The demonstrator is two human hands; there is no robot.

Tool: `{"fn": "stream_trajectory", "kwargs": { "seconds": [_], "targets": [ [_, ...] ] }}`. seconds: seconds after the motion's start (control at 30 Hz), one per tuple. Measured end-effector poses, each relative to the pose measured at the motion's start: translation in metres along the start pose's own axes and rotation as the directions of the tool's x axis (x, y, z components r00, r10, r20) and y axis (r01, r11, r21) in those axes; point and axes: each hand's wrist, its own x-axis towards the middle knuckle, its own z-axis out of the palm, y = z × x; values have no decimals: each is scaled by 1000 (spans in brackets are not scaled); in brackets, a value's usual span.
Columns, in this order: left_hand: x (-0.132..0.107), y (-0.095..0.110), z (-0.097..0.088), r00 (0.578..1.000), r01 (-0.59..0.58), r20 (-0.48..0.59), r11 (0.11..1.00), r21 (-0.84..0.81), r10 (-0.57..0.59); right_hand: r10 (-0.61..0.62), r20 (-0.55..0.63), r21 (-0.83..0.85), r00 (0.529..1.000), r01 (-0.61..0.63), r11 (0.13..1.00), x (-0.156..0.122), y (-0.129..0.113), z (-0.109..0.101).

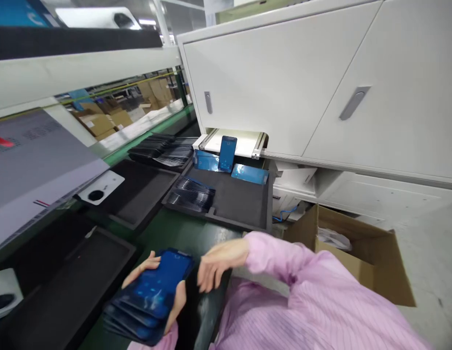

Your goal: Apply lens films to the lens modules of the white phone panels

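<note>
My left hand (177, 302) is wrapped around a fanned stack of blue, phone-shaped glass panels (156, 287), with fingers on the far side and the thumb on the near side. Just right of the stack, my right hand (217, 265) hangs in the air with its fingers loosely bent downward and nothing visible in them. Ahead, a black tray (235, 201) holds a row of similar dark panels (192, 194). One blue panel (227, 153) leans at the tray's back edge against a small conveyor, between a flat panel (207, 161) and another blue panel (249, 173).
The small white conveyor (231, 142) comes out beneath a white cabinet (280, 73). Left of the tray, more dark panels (163, 148) stand in rows, with black trays (138, 189) nearer me. An open cardboard box (389, 262) stands on the floor at right.
</note>
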Motion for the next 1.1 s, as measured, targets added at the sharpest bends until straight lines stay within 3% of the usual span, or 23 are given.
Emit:
{"fn": "stream_trajectory", "kwargs": {
  "seconds": [0.03,0.07,0.1,0.13,0.17,0.2,0.27,0.33,0.4,0.5,0.57,0.63,0.67,0.73,0.8,0.83,0.87,0.9,0.93,1.0,1.07,1.1],
  "targets": [
    [1,-2,-3,998,61,-21,998,-4,-61,-22,-119,-227,993,-5,974,-21,-11,-21],
    [0,-4,-5,992,122,-30,992,-18,-123,-135,-335,-464,933,-39,885,-43,-24,-44],
    [-2,-8,-7,980,200,-16,980,-25,-200,-278,-570,-628,773,-191,754,-64,-37,-69],
    [-6,-13,-7,962,274,10,962,-19,-274,-418,-749,-647,515,-432,628,-82,-48,-93],
    [-10,-18,-6,945,325,35,946,-14,-324,-478,-804,-592,352,-547,592,-98,-58,-116],
    [-15,-24,-5,937,347,54,938,-16,-346,-508,-821,-548,261,-611,572,-109,-65,-136],
    [-27,-34,0,941,331,86,944,-12,-329,-541,-831,-464,132,-702,540,-123,-70,-165],
    [-36,-43,5,946,304,115,953,-5,-302,-549,-834,-400,62,-753,522,-127,-68,-181],
    [-41,-48,8,937,333,120,943,-30,-327,-564,-825,-366,22,-782,504,-128,-63,-184],
    [-40,-49,10,884,468,155,837,-283,-442,-611,-792,-387,21,-790,475,-134,-59,-170],
    [-36,-47,10,826,552,275,604,-575,-493,-642,-766,-436,41,-767,471,-140,-61,-153],
    [-29,-45,9,761,606,393,346,-716,-516,-696,-717,-512,24,-696,503,-139,-61,-133],
    [-27,-45,9,735,619,438,249,-745,-517,-707,-706,-552,42,-657,513,-132,-59,-122],
    [-24,-45,9,701,628,491,123,-768,-517,-700,-698,-671,151,-478,566,-103,-47,-92],
    [-25,-46,9,678,635,497,91,-767,-542,-644,-673,-739,363,-303,602,-53,-26,-57],
    [-27,-47,9,668,640,489,97,-762,-561,-563,-632,-701,533,-84,708,-23,-14,-39],
    [-30,-47,9,661,644,476,112,-757,-580,-504,-568,-601,650,90,794,7,-2,-22],
    [-32,-47,9,657,646,462,129,-752,-595,-478,-525,-503,705,196,842,35,9,-8],
    [-34,-47,9,656,649,453,144,-747,-604,-474,-514,-447,715,249,859,60,18,3],
    [-37,-45,8,663,651,453,159,-743,-596,-490,-557,-445,670,257,858,93,30,17],
    [-39,-43,8,674,652,457,176,-738,-581,-516,-572,-533,637,190,825,103,35,22],
    [-39,-42,8,681,651,451,194,-734,-577,-542,-537,-601,647,157,783,101,34,22]
  ]
}}
